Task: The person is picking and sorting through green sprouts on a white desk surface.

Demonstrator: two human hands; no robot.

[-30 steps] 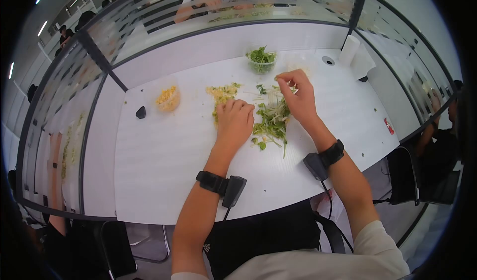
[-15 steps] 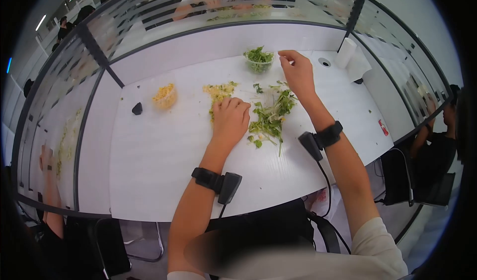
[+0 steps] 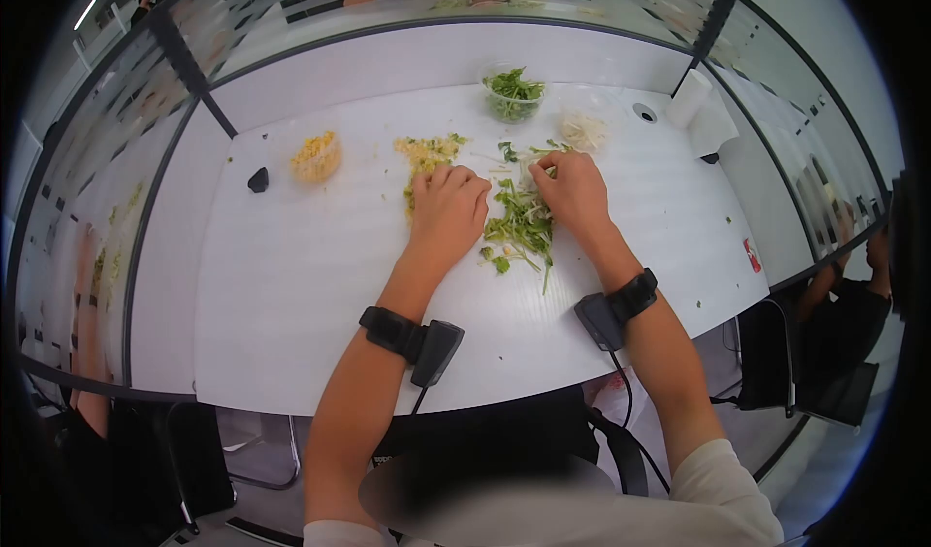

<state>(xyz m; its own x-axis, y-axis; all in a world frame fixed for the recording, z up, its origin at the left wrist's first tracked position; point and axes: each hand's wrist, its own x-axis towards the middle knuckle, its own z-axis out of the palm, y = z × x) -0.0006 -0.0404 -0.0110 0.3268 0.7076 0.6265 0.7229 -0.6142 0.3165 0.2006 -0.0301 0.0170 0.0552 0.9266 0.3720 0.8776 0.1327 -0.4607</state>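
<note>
My left hand (image 3: 449, 209) lies on the table with its fingers slightly spread, over the lower part of the chopped yellow pieces (image 3: 427, 151). My right hand (image 3: 572, 190) is at the upper right edge of the pile of green leaves and stems (image 3: 524, 225), thumb and fingertips pinched together; what lies between them is too small to make out. Behind the pile is a clear bowl of green leaves (image 3: 514, 96). A clear container of pale strands (image 3: 584, 132) sits beyond my right hand. The tub of yellow bits (image 3: 316, 157) is at the left.
A small black object (image 3: 258, 180) lies left of the yellow tub. White paper rolls (image 3: 690, 99) stand at the right back by a cable hole (image 3: 645, 112). A red wrapper (image 3: 752, 255) is near the right edge. Partitions enclose the table; other people sit beyond them.
My right hand has come down from beside the bowl of leaves to the pile, uncovering the container of pale strands. My left hand has stayed on the yellow pieces. The view has shifted slightly.
</note>
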